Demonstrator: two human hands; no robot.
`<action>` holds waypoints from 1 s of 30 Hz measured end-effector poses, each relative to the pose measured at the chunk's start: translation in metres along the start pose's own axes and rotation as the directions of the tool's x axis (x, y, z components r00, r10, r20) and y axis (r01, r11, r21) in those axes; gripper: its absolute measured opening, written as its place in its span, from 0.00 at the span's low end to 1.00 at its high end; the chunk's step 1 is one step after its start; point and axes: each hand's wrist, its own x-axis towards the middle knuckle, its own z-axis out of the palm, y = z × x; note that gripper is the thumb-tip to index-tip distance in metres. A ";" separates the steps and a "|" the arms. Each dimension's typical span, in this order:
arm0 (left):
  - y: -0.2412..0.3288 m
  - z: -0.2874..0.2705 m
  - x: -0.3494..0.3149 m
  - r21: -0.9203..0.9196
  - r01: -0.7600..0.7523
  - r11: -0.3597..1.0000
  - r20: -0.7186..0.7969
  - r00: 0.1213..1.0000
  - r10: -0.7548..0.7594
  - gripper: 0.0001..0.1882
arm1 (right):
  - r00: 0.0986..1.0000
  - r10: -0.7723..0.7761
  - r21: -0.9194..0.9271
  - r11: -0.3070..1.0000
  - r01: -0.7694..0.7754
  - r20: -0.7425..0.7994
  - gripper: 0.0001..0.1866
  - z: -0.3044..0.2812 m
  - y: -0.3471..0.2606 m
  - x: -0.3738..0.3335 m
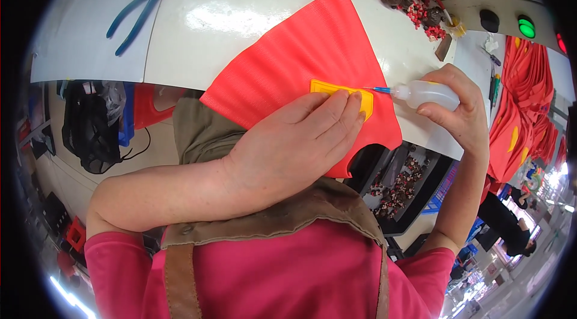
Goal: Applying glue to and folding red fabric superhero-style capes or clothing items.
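Note:
A red cape-shaped piece (306,42) with a ribbed surface lies across the table's near edge. On it sits a yellow shield-shaped piece (336,87) with a raised rim. My left hand (306,130) rests flat over both, its fingers stretched out and pressing on the yellow piece, so part of that piece is hidden. My right hand (460,103) is closed around a small translucent squeeze bottle (430,95) with a blue-based needle tip. The tip points left and reaches the yellow piece's right edge; whether it touches cannot be made out.
Blue-handled pliers (144,6) lie at the far left of the white table (240,12). Small dark and red parts (415,3) are heaped at the far right. Stacked red pieces (523,103) stand at the right. Below the table edge is a dark tray (406,184) of small parts.

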 end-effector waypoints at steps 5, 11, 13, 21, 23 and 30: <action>-0.001 0.000 0.000 0.001 -0.012 1.000 0.013 1.000 0.012 0.24 | 0.981 0.083 0.328 0.944 -0.021 -0.177 0.24 0.002 0.048 -0.041; -0.002 -0.005 0.006 -0.019 -0.042 0.999 0.051 0.998 0.043 0.25 | 0.799 0.298 0.712 0.667 0.217 -0.523 0.36 0.013 0.099 -0.104; -0.002 -0.009 0.007 -0.026 -0.062 0.998 0.045 0.997 0.063 0.25 | 0.784 0.268 0.726 0.614 0.309 -0.560 0.32 0.014 0.102 -0.119; 0.000 -0.015 0.013 -0.042 -0.020 0.999 0.051 0.998 0.023 0.23 | 0.434 0.463 0.474 0.876 -0.089 -0.773 0.15 0.013 0.067 -0.090; 0.001 -0.013 0.015 -0.043 -0.037 0.998 0.044 0.998 0.038 0.23 | 0.459 0.455 0.488 0.871 -0.052 -0.763 0.14 0.008 0.063 -0.076; 0.002 -0.013 0.016 -0.040 -0.065 0.997 0.052 0.996 0.067 0.24 | 0.435 0.471 0.299 0.863 -0.407 -0.767 0.21 0.000 0.069 -0.040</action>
